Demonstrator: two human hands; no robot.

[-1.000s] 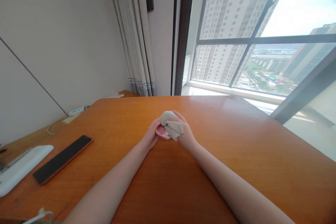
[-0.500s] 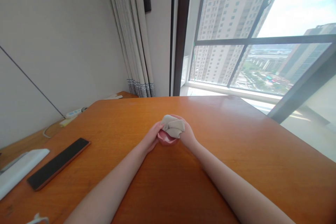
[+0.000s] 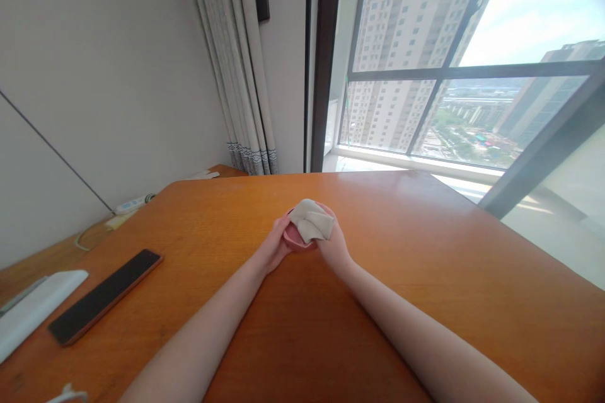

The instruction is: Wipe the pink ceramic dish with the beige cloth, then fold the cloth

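Note:
A small pink bowl (image 3: 293, 240) is held over the middle of the wooden table, its opening partly covered by a folded light-grey cloth (image 3: 312, 219). My left hand (image 3: 276, 245) is closed on the bowl's left side, thumb near the rim. On the other side, my right hand (image 3: 336, 247) is closed on the cloth and presses it against the bowl. The cloth hides most of the right fingers and much of the bowl's inside.
The brown wooden table (image 3: 425, 252) extends around my arms. To the left lie a black flat phone-like slab (image 3: 106, 296) and a white object (image 3: 40, 302). A power strip (image 3: 131, 204) sits by the wall. Curtain (image 3: 243, 75) and window (image 3: 439, 72) stand beyond.
The bowl has shifted slightly upward in view and tipped a little. The cloth has moved over its opening and lies flatter, with my right hand lower against it.

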